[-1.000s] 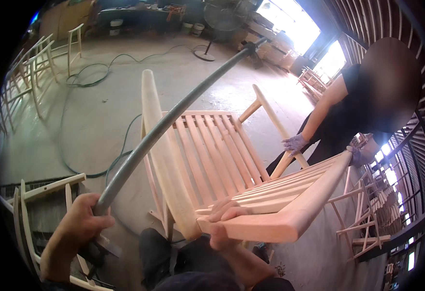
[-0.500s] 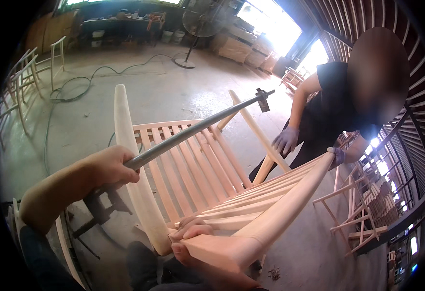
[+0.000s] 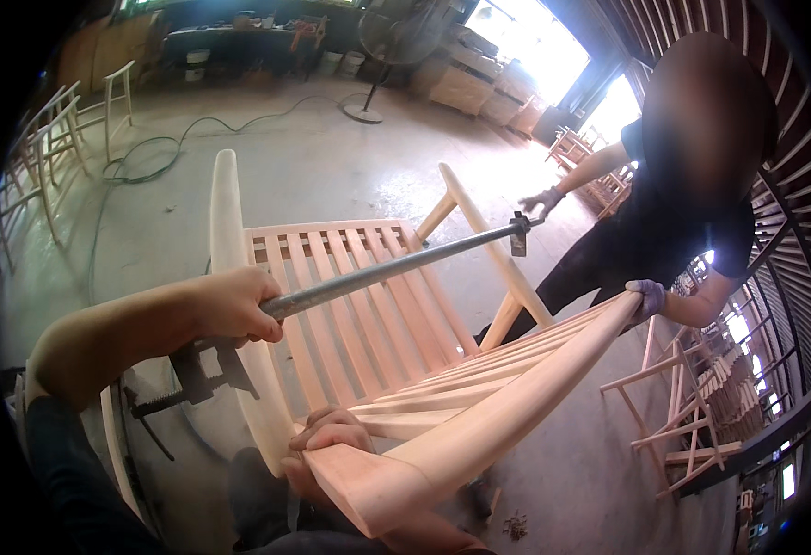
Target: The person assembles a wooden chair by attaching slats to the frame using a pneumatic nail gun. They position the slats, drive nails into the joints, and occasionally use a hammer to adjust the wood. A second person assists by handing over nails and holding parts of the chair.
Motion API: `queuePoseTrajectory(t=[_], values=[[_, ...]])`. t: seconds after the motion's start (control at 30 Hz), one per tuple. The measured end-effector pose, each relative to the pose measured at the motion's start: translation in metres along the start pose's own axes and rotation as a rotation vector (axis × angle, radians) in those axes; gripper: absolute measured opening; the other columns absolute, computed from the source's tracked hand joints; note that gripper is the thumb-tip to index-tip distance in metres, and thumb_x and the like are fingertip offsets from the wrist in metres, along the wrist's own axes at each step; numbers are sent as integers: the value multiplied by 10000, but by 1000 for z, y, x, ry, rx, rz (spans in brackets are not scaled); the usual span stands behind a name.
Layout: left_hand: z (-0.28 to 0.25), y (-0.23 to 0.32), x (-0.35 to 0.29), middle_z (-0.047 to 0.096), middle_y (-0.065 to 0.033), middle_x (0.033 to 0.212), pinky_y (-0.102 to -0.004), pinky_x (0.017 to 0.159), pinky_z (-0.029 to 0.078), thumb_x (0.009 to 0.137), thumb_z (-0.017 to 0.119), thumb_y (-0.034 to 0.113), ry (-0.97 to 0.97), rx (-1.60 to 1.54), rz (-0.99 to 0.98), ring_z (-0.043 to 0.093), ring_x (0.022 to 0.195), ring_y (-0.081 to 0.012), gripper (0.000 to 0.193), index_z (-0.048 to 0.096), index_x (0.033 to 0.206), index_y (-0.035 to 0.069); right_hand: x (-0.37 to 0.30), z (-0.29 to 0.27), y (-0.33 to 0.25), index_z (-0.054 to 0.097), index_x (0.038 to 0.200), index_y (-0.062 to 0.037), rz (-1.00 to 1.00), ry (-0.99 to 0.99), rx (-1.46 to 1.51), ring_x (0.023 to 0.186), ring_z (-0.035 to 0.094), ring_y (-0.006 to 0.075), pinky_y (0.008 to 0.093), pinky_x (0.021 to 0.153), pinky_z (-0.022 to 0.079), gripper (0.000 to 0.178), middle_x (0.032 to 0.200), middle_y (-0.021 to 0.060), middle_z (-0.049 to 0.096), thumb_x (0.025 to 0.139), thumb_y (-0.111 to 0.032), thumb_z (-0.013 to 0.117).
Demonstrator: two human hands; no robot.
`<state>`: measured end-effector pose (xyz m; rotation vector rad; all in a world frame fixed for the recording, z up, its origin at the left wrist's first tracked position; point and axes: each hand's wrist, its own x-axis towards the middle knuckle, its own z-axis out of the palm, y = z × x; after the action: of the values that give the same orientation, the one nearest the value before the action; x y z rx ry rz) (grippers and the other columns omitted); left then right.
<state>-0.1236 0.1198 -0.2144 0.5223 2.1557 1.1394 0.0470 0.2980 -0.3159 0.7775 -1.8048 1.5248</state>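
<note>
My left hand (image 3: 244,305) is closed around the metal tube of a long bar clamp (image 3: 405,264), which slants across a pale wooden chair. The clamp's screw end (image 3: 207,375) hangs below my wrist; its far jaw (image 3: 518,235) is beyond the right armrest (image 3: 479,231). My right hand (image 3: 327,439) grips the near end of the chair's backrest (image 3: 498,425), beside the base of the left armrest (image 3: 227,203). Slats (image 3: 355,296) run across the seat. Opposite me, a co-worker's gloved hand (image 3: 646,298) holds the backrest's other end. Their other gloved hand (image 3: 541,201) is by the clamp's tip.
Wooden stools or chair frames (image 3: 54,148) stand at the far left. A hose (image 3: 151,165) lies looped on the floor. Behind are a pedestal fan (image 3: 365,113) and stacked cartons (image 3: 466,91). More chair frames (image 3: 674,407) stand at the right.
The clamp has shifted right and its far end has come lower. The co-worker's one hand has left the chair and reached out to the clamp's tip. The near backrest end has moved left.
</note>
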Motion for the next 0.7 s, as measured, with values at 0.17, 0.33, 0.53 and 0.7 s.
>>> queuePoseTrajectory(t=[0.17, 0.33, 0.53, 0.7], values=[[5, 6, -11, 577, -53, 624, -320, 503, 447, 804, 736, 137, 41, 141, 45, 568, 539, -143, 176, 639, 803, -11, 0, 3, 3, 487, 1100, -94, -11, 23, 27, 800, 585, 221, 378, 817, 502, 438, 908, 72, 621, 813, -128, 816], [5, -21, -4, 658, -183, 699, -406, 604, 509, 751, 711, 149, 136, 345, 136, 655, 621, -258, 231, 692, 877, -44, 2, 1, -4, 487, 1090, -93, 47, -26, 71, 813, 581, 228, 363, 796, 497, 426, 922, 82, 620, 822, -140, 816], [18, -4, -1, 675, -223, 813, -463, 733, 513, 787, 687, 196, 31, 522, 178, 678, 800, -367, 260, 671, 904, -35, 2, 9, -1, 453, 963, -106, 16, 72, -3, 681, 550, 195, 339, 681, 494, 380, 758, 58, 575, 887, -342, 741], [23, -4, -22, 673, -241, 917, -468, 790, 505, 886, 683, 217, -138, 570, 114, 669, 892, -390, 289, 627, 998, -44, 8, 21, -3, 425, 940, -108, -10, 128, 26, 659, 537, 176, 339, 677, 500, 409, 735, 59, 557, 900, -383, 724]])
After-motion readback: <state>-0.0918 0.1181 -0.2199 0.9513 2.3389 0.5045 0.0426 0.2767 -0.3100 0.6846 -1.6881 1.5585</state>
